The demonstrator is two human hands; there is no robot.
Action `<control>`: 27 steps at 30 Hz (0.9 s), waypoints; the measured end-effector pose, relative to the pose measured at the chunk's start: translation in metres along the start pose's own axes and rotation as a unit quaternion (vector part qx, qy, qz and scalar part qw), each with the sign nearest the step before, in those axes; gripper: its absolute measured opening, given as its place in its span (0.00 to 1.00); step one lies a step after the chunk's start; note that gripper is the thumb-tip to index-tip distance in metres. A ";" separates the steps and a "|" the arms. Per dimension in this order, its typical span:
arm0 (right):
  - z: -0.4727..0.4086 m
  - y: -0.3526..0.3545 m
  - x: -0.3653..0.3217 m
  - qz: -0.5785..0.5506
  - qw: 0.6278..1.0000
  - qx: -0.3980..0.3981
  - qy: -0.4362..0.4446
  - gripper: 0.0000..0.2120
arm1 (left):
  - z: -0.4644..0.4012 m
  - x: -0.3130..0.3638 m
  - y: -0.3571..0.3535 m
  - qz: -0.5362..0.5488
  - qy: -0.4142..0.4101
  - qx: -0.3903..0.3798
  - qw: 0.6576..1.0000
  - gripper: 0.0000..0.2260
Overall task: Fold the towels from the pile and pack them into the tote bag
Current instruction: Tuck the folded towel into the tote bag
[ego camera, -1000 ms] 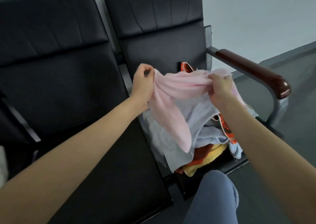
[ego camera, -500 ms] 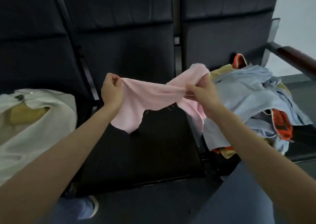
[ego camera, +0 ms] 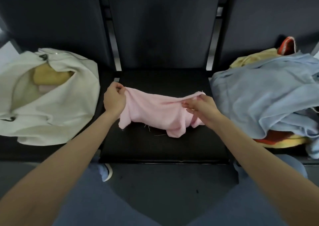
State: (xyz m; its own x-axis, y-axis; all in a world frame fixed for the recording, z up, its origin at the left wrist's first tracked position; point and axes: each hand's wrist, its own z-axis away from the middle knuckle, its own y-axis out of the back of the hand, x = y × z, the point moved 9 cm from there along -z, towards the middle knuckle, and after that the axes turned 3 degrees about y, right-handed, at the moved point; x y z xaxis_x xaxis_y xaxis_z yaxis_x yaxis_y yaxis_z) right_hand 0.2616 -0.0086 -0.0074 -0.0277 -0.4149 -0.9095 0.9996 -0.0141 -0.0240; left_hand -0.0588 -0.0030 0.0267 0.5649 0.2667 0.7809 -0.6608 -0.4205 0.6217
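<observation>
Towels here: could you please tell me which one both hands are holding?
The pink towel, pinched by the left hand and right hand; other towels sit untouched.

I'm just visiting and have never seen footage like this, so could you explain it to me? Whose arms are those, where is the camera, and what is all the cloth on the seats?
There is no machine here: a person wears a wide-angle camera on the head, looking forward and down, so the two bare arms are their own. They face a row of black seats. The left hand and the right hand each pinch the top edge of a pink towel, holding it stretched over the middle seat, its lower part crumpled on the cushion. On the seat to the right lies the pile of towels, mostly light blue, with yellow and orange ones underneath. On the seat to the left sits a cream tote bag, open, with something yellowish inside. The pink towel is not yet folded.
</observation>
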 end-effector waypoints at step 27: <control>-0.036 0.030 0.080 0.503 0.857 0.077 0.075 0.17 | 0.062 -0.058 -0.105 -0.295 -0.216 -0.173 0.915 0.08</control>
State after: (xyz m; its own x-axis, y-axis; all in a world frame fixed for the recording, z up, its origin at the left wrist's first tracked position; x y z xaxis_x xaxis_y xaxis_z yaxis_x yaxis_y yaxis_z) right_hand 0.2895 -0.0097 -0.0954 0.8612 -0.1660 -0.4804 0.5042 0.1581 0.8490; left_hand 0.0084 -0.0286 -0.0875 0.9667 -0.0404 0.2526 -0.2526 0.0053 0.9675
